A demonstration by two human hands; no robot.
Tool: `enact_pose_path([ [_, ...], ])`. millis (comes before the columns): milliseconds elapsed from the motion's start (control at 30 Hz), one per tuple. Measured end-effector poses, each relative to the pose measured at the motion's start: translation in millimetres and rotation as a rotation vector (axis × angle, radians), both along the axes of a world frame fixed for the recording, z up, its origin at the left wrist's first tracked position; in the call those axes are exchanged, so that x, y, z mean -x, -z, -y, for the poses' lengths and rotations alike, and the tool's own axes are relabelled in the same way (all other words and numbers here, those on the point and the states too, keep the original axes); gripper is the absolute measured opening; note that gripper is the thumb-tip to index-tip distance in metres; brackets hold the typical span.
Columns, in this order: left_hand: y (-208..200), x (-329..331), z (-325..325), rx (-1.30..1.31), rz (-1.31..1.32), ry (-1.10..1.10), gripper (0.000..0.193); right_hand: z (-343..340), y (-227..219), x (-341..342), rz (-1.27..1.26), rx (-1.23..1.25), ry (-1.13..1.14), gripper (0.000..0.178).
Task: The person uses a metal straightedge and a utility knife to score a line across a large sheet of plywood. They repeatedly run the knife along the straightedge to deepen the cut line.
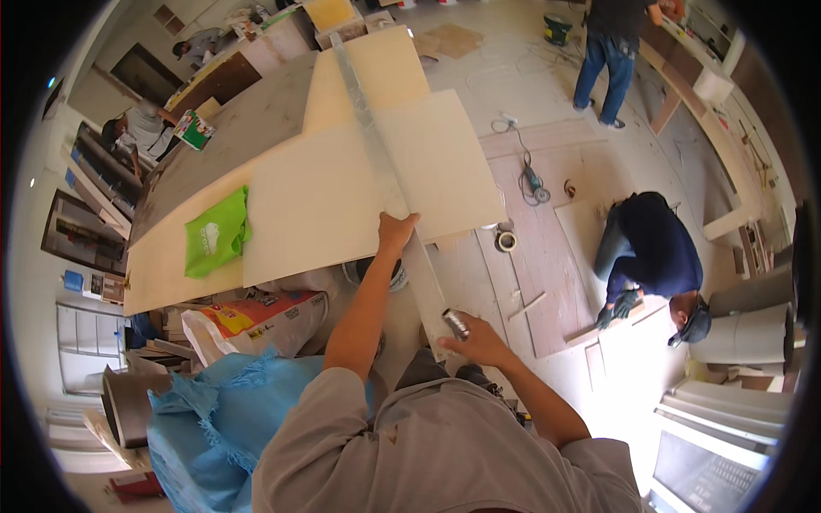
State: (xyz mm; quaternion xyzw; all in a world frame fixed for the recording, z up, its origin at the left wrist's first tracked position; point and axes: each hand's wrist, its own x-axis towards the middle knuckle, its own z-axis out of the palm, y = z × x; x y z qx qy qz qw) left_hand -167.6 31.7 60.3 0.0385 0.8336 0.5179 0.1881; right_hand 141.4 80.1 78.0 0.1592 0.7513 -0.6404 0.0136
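Centre: left hand (398,232) grips a long strip (377,158), extending above and below its fingers; lower centre: right hand (479,341) clasps a metallic object (456,323).

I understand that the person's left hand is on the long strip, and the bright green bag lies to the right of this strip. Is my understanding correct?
One detail is wrong: the head view shows the bright green bag to the left of the long strip, not to the right. The person's left hand is indeed on the strip.
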Motion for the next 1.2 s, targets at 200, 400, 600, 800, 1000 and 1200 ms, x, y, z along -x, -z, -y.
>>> enact_pose_path([
  [200,19,30,45,0.498,-0.302,0.013,0.069,60,-4,35,0.244,0.035,-0.012,0.079],
  [400,24,68,60,0.269,-0.281,0.097,0.085,92,34,57,0.145,0.012,0.057,0.078],
  [600,2,85,86,0.199,-0.070,0.421,0.071,97,43,52,0.270,0.069,0.106,0.066],
  [800,14,67,181,0.550,-0.767,0.881,0.070,98,49,56,0.260,0.122,0.120,0.061],
  [1000,44,54,183,0.626,-0.821,0.870,0.054,75,55,55,0.303,0.144,0.110,0.064],
  [1200,43,48,183,0.613,-0.736,0.848,0.055,50,45,65,0.313,0.152,0.091,0.065],
])
